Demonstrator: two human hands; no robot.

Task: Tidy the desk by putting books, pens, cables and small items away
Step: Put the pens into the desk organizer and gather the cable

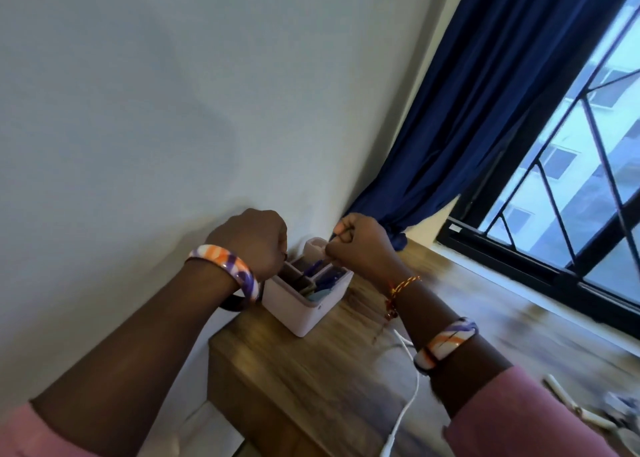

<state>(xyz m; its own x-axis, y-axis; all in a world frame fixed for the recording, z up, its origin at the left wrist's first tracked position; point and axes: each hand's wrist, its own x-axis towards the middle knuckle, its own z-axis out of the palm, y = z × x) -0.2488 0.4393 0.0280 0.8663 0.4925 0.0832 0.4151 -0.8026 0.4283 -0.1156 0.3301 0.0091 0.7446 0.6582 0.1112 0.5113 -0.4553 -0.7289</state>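
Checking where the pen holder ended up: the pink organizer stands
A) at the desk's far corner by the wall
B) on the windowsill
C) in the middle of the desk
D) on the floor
A: the pink organizer sits on the wooden desk at its far corner, against the wall, with both hands over it.
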